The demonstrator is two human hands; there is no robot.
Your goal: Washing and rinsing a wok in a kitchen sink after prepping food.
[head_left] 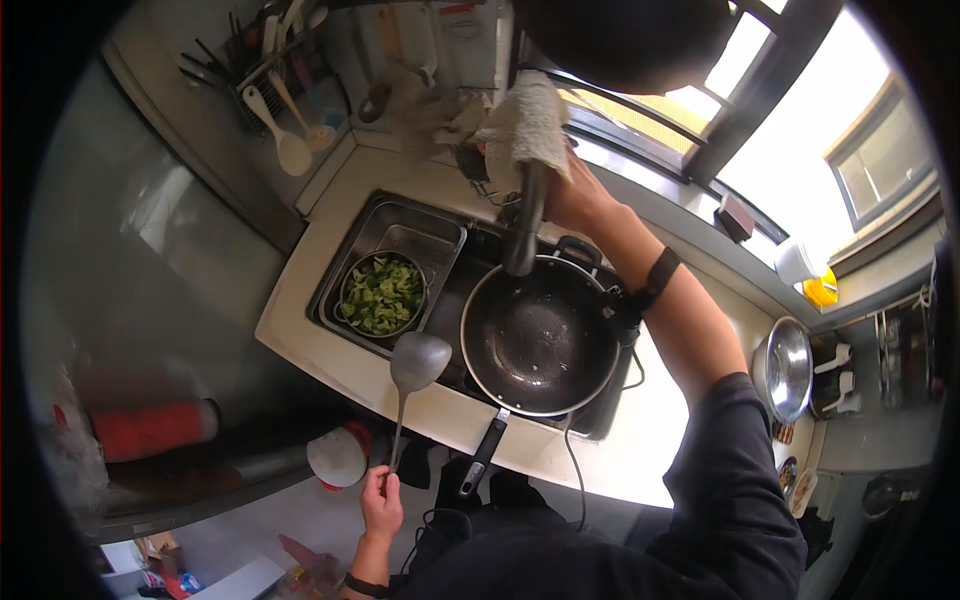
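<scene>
My left hand [383, 504] is closed around the thin handle of a metal wok spatula [420, 363], its blade raised in front of the counter edge. My right hand [576, 196] reaches to a pale towel [531, 124] draped around a dark cylindrical handle [525, 217]. Its fingers are mostly hidden, so I cannot tell what they grip. Below it, a black non-stick wok [540, 337] sits over the cooktop, its long handle [484, 454] pointing at me. Small droplets dot the wok's inside. Left of it, a round metal bowl [339, 309] holds chopped green vegetables [382, 296].
The bowl stands in a steel sink [442, 225]. A big dark round object [622, 41] looms at the top. Utensils [281, 142] hang at the back left. A steel basin [784, 367] stands far right. A cable [577, 469] crosses the counter [337, 367] edge.
</scene>
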